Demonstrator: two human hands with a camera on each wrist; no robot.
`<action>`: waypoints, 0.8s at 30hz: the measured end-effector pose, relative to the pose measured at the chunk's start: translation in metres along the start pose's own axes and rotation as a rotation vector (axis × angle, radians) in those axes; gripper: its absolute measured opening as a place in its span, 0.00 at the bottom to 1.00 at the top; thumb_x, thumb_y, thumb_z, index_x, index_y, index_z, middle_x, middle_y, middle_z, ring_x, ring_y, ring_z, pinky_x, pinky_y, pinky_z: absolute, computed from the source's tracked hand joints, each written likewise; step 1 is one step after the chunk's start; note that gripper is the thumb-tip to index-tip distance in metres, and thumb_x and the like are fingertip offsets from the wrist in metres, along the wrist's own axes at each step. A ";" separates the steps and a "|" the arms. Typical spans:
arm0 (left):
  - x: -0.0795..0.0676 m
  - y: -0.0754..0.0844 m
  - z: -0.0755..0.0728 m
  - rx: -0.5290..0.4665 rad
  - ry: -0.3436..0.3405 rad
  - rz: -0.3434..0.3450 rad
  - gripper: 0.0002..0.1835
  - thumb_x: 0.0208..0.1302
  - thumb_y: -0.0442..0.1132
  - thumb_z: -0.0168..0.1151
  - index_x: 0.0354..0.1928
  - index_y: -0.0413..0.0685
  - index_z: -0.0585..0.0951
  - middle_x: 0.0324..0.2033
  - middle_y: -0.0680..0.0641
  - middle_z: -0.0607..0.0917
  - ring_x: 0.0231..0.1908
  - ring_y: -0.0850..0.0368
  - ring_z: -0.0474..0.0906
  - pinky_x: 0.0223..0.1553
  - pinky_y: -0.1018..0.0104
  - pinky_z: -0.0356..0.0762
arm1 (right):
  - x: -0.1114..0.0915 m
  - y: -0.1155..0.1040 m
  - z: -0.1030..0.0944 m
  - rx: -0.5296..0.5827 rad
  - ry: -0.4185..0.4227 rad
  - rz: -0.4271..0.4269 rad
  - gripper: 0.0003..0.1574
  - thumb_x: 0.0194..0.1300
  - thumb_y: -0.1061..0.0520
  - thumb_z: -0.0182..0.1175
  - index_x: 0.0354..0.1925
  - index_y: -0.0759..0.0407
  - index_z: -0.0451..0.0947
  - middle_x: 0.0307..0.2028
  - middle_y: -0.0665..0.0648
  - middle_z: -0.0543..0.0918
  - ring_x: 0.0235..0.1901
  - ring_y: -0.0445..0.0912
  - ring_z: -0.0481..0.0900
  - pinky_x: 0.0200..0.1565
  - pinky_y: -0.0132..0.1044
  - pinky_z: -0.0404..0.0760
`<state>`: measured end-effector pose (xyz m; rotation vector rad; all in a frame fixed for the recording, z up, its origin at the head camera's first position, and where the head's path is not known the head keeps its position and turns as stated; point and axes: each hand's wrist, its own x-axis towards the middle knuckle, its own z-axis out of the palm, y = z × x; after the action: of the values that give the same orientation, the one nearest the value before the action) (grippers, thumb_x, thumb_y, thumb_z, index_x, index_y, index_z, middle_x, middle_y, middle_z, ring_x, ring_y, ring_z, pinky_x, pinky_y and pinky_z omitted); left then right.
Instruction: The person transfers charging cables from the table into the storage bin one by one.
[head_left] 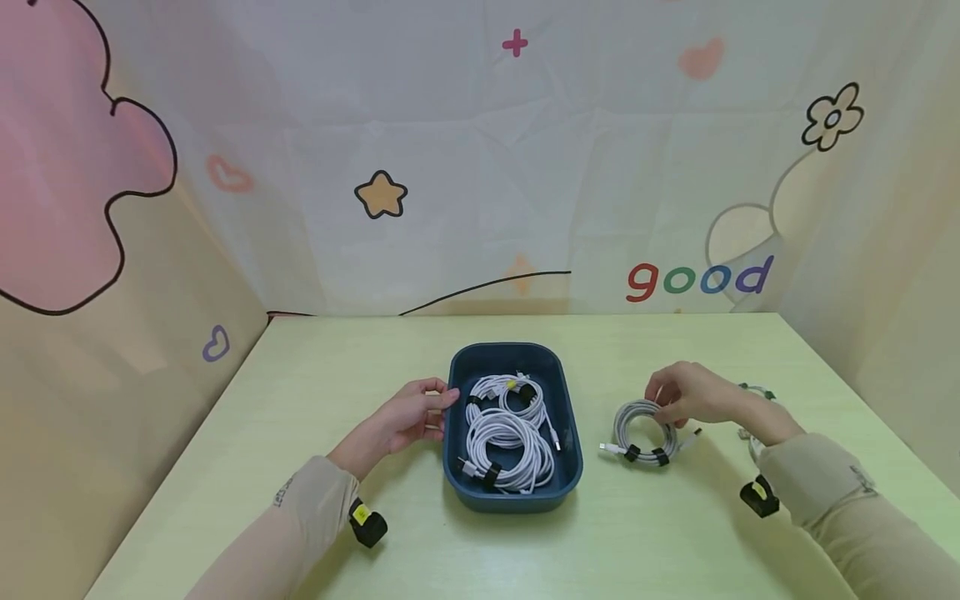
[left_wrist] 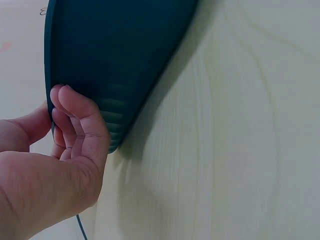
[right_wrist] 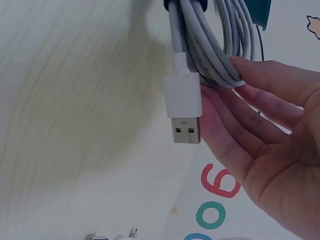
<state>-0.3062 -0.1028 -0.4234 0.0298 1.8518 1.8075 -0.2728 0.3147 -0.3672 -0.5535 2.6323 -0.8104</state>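
A dark blue plastic bin (head_left: 572,467) stands on the table with white coiled cables (head_left: 504,450) inside, bound by black straps. My left hand (head_left: 414,412) holds the bin's left rim. In the left wrist view the thumb lies over the rim, and the curled fingers of the left hand (left_wrist: 75,145) bear on the outer wall. Right of the bin, my right hand (head_left: 693,393) pinches a grey-white coiled USB cable (head_left: 628,417) by its upper right edge. The right wrist view shows the cable's USB-A plug (right_wrist: 184,105) hanging beside the fingers of the right hand (right_wrist: 270,130).
Another white cable (head_left: 754,448) with green ties lies at the table's right, partly hidden behind the right forearm. The pale wooden table (head_left: 360,358) ends at a printed cloth backdrop (head_left: 480,225), which also encloses both sides.
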 end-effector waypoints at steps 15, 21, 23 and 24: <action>0.000 0.000 0.001 0.008 -0.003 -0.001 0.06 0.71 0.42 0.54 0.38 0.50 0.70 0.25 0.52 0.76 0.23 0.57 0.74 0.27 0.68 0.76 | 0.008 -0.002 -0.010 0.086 0.056 0.014 0.14 0.61 0.63 0.64 0.44 0.71 0.79 0.34 0.61 0.86 0.26 0.47 0.83 0.31 0.38 0.85; 0.001 0.000 0.000 0.008 -0.007 0.000 0.06 0.72 0.42 0.53 0.38 0.50 0.69 0.25 0.52 0.75 0.23 0.57 0.73 0.27 0.68 0.76 | 0.010 -0.009 -0.016 0.117 0.077 0.034 0.15 0.62 0.63 0.63 0.45 0.73 0.79 0.31 0.61 0.86 0.25 0.45 0.83 0.32 0.38 0.85; 0.000 0.000 0.000 0.007 -0.005 0.000 0.06 0.72 0.42 0.54 0.38 0.50 0.69 0.25 0.52 0.75 0.23 0.57 0.73 0.27 0.68 0.76 | 0.012 -0.010 -0.018 0.130 0.082 0.034 0.15 0.62 0.63 0.63 0.45 0.74 0.79 0.30 0.60 0.86 0.25 0.45 0.83 0.32 0.38 0.85; 0.000 0.000 0.000 0.006 -0.004 0.000 0.06 0.71 0.42 0.54 0.38 0.50 0.69 0.24 0.52 0.75 0.23 0.57 0.73 0.27 0.68 0.76 | 0.013 -0.011 -0.019 0.140 0.085 0.036 0.15 0.62 0.63 0.63 0.45 0.74 0.78 0.30 0.60 0.86 0.25 0.45 0.83 0.33 0.38 0.85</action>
<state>-0.3066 -0.1029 -0.4234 0.0358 1.8546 1.8001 -0.2888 0.3094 -0.3488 -0.4424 2.6268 -1.0180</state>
